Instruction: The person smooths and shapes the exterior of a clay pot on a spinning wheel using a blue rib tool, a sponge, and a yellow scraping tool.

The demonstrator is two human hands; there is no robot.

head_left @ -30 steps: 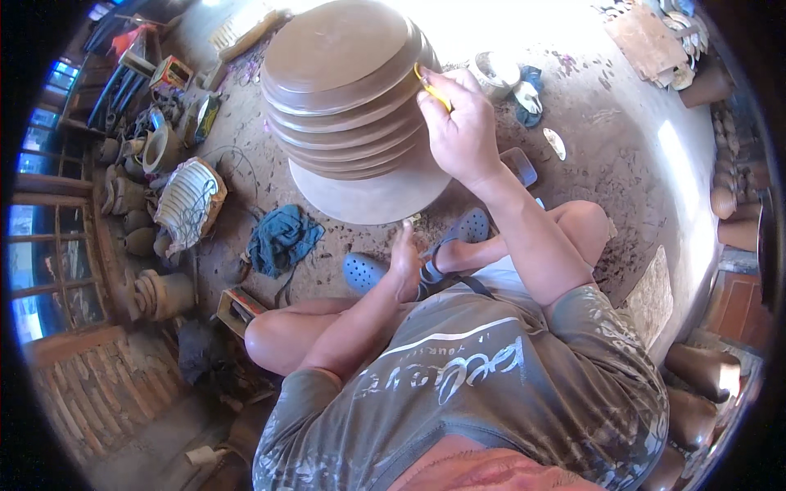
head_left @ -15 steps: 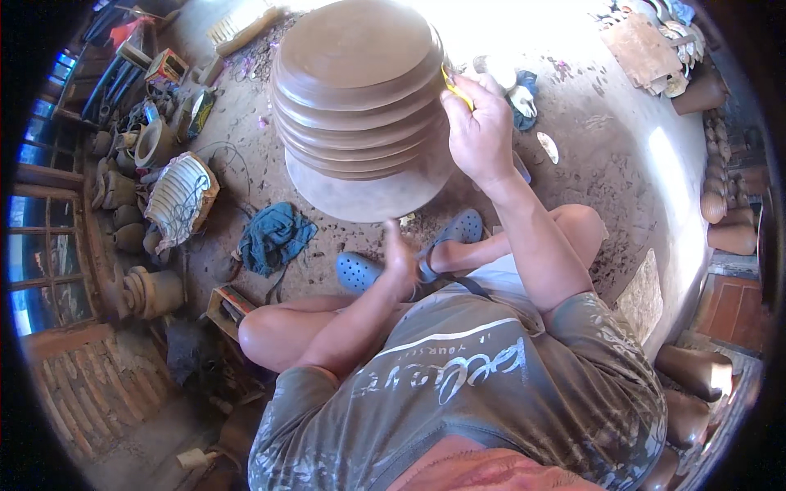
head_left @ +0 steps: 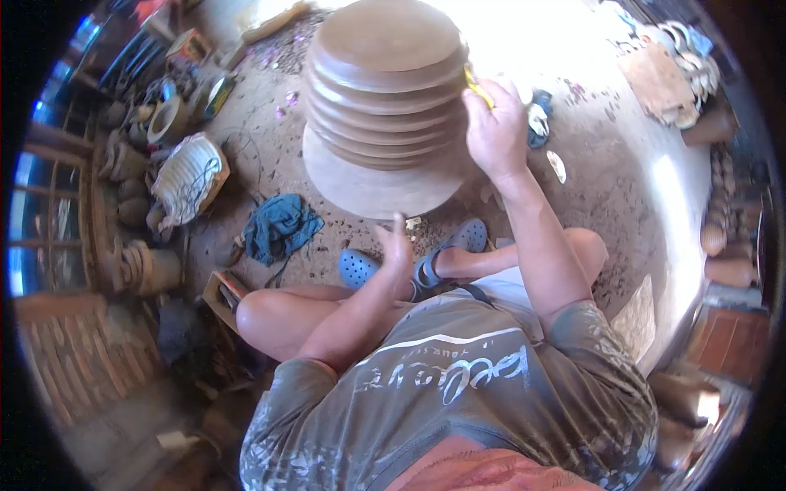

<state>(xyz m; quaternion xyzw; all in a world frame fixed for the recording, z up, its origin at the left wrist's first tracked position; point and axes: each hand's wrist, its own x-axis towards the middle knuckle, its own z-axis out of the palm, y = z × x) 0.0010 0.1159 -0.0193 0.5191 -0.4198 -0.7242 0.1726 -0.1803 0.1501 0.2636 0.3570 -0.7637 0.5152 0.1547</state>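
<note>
A large brown clay pot [head_left: 389, 102] with deep ridges around its side and a flat, closed top stands on a round potter's wheel [head_left: 381, 190]. My right hand [head_left: 498, 127] is closed round a slim yellow tool [head_left: 478, 88], its tip at the pot's upper right side; the exact kind of tool cannot be made out. At the wheel's near edge is my left hand [head_left: 396, 250], with nothing in it and its fingers apart. One fingertip reaches the wheel's rim or comes very close to it.
Between my legs lie blue clogs [head_left: 359, 268]. A crumpled teal cloth [head_left: 282, 227] is on the floor to the left, beside a white ribbed basin [head_left: 192, 178] and several clay pots. Brown jars [head_left: 686, 398] line the right side; a flat board [head_left: 655, 82] lies at far right.
The whole view has shifted, so the pot, wheel and right hand appear farther right. My right hand still grips the yellow tool by the pot's side. The left hand stays by the wheel's near edge.
</note>
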